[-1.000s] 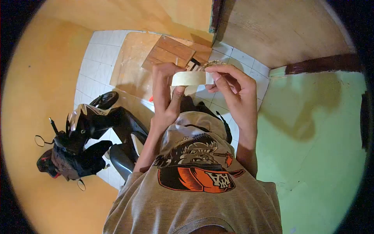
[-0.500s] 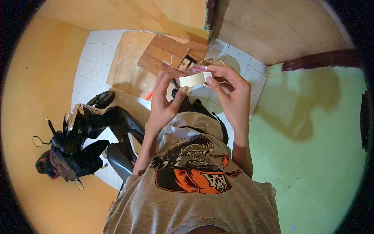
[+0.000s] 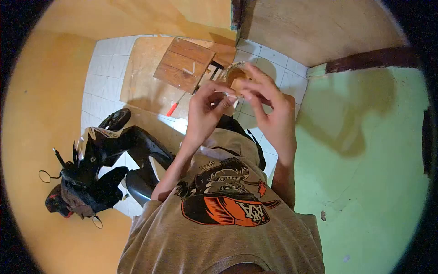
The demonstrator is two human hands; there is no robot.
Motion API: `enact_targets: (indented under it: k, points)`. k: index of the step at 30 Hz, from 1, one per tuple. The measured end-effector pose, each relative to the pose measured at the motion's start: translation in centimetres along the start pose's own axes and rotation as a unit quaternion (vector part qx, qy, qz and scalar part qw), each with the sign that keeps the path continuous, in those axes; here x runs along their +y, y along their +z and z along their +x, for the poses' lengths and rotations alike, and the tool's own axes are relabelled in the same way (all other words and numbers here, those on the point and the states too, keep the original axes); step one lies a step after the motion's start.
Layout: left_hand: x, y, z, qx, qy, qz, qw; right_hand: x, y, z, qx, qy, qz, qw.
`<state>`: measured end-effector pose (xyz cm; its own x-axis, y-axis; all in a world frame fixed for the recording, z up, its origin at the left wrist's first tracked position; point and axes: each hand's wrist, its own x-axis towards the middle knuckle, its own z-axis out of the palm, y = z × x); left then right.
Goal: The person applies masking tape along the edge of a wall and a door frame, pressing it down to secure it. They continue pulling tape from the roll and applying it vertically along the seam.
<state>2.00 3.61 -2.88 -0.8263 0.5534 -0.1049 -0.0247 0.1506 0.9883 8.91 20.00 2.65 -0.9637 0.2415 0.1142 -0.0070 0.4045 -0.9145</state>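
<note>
Two bare hands are coming together in front of me, up above the gray-brown shirt (image 3: 228, 246). I am looking down from the head, and the left hand (image 3: 205, 114) is pinching a small pale thing (image 3: 232, 96) with its thumb and fingers. That small pale thing is sitting right at the left fingertips, in the gap between the two hands, and it is looking too blurry for me to say what it is. The right hand (image 3: 276, 114) is bending its fingers close to the left ones. Its fingertips are blurring, so I cannot tell if they are gripping anything. Behind the fingers, a round basket (image 3: 235, 65) is showing only in part. Past the left hand, a brown wooden stool (image 3: 173, 59) is standing on a big tan board (image 3: 134, 77), and thin white strips (image 3: 189, 71) are lying on its top. A tool with a red handle (image 3: 172, 109) is lying near the stool, close to the board's edge. Over on the left side, a black motorbike (image 3: 141, 178) is standing on the white floor tiles (image 3: 109, 65). On the right side, a green wall (image 3: 365, 192) is catching a dark shadow (image 3: 351, 132).
</note>
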Motion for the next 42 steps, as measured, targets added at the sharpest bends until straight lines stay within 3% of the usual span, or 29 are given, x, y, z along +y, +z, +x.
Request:
enact_targets:
  k: [2,3,5,7,10,11,13,14,15,17,19,21,22,25,26,29,30,32,34,35,37,38,41,42]
  points:
    - [-1.0,0.0,0.5,0.023,-0.056,-0.138,0.989,1.0,-0.1,0.2,0.055,0.018,0.063,0.996]
    - [-1.1,0.0,0.9,0.020,-0.060,-0.139,0.988,1.7,-0.2,0.3,0.056,0.022,0.061,0.996]
    - [-1.1,-0.1,2.0,0.035,-0.171,-0.277,0.945,3.3,-0.3,0.8,0.087,0.007,0.001,0.996]
    - [-1.8,-0.4,3.2,0.019,-0.178,-0.319,0.931,4.7,-0.1,1.2,0.083,0.017,0.001,0.996]
    - [-3.9,-1.1,5.6,-0.041,-0.207,-0.566,0.797,7.3,-0.2,2.0,0.044,-0.002,0.012,0.999]
    - [-4.5,-1.3,6.5,-0.039,-0.202,-0.568,0.797,8.1,-0.6,2.3,0.012,-0.026,0.022,0.999]
    - [-5.7,-1.6,8.5,-0.055,-0.265,-0.670,0.691,8.6,-1.5,3.7,-0.037,-0.051,0.010,0.998]
    - [-6.7,-1.4,9.5,-0.076,-0.248,-0.723,0.640,8.7,-1.6,4.4,-0.042,-0.029,0.001,0.999]
    - [-6.9,-1.2,10.6,-0.076,-0.245,-0.727,0.637,8.9,-1.8,5.3,-0.047,-0.007,-0.010,0.999]
    - [-7.5,-0.8,12.9,-0.027,-0.290,-0.762,0.578,9.4,-2.6,7.2,-0.072,-0.005,-0.048,0.996]
    - [-9.1,-0.4,15.5,-0.013,-0.294,-0.746,0.598,9.7,-3.5,10.1,-0.095,-0.011,-0.087,0.992]
    - [-11.1,-0.3,17.9,-0.080,-0.271,-0.683,0.673,10.0,-4.1,13.2,-0.177,0.001,-0.184,0.967]
    - [-10.4,0.3,19.1,-0.023,-0.304,-0.610,0.731,10.8,-4.2,14.4,-0.205,0.011,-0.211,0.956]
    - [-19.3,3.3,22.7,-0.067,-0.321,-0.576,0.749,14.2,-4.0,17.4,-0.242,-0.014,-0.300,0.923]
    - [-21.4,4.4,23.5,-0.042,-0.332,-0.580,0.743,14.7,-3.8,19.0,-0.257,-0.019,-0.304,0.917]
    - [-20.0,4.4,26.4,0.024,-0.383,-0.536,0.752,15.4,-2.7,23.4,-0.328,-0.099,-0.365,0.866]
    - [-23.4,6.3,27.9,0.050,-0.369,-0.579,0.725,15.2,-2.3,25.2,-0.365,-0.089,-0.358,0.855]
    - [-23.6,6.4,30.6,0.100,-0.323,-0.605,0.720,16.7,-1.0,28.1,-0.415,-0.084,-0.353,0.834]
    - [-26.6,7.2,33.5,0.134,-0.252,-0.639,0.715,19.7,-0.2,30.5,-0.375,-0.145,-0.381,0.832]
    - [-28.9,8.0,35.5,0.186,-0.292,-0.633,0.692,20.7,0.5,32.0,-0.391,-0.148,-0.381,0.824]
    - [-31.3,8.4,38.5,0.235,-0.281,-0.648,0.667,22.2,1.9,36.1,-0.442,-0.089,-0.336,0.827]
    - [-32.9,8.6,40.1,0.244,-0.278,-0.660,0.654,24.0,2.4,37.8,-0.468,-0.088,-0.368,0.799]
    - [-40.0,10.3,45.6,0.275,-0.241,-0.710,0.601,31.8,4.7,41.5,-0.491,-0.142,-0.411,0.755]
    - [-42.4,11.1,47.5,0.301,-0.249,-0.733,0.557,33.8,5.7,42.4,-0.503,-0.145,-0.425,0.738]
